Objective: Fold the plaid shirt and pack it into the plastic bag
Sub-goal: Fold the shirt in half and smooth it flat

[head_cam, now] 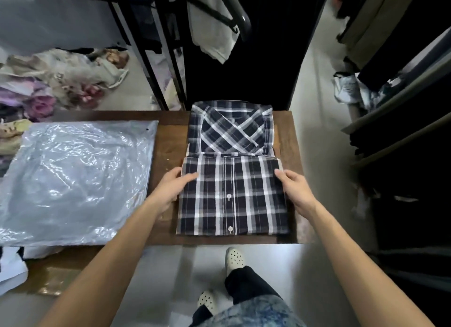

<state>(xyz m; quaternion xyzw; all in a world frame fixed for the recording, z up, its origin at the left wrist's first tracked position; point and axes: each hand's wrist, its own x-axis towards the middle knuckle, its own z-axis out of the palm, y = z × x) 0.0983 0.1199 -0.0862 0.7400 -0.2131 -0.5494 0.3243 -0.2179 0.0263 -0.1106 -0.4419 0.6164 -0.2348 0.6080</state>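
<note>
The dark plaid shirt (231,180) lies folded on the brown wooden table (168,141), collar at the far end and the lower part folded up over the front. My left hand (174,187) holds the left edge of the folded-up part, thumb on top. At the right edge, my right hand (295,187) holds the same layer, thumb on the cloth. The clear plastic bag (75,180) lies flat on the left half of the table, apart from the shirt.
A black metal clothes rack (156,65) with hanging garments stands behind the table. Piles of clothes (56,82) lie at the back left. Dark shelves (402,131) run along the right. My feet in white clogs (234,258) stand on the floor below the table's near edge.
</note>
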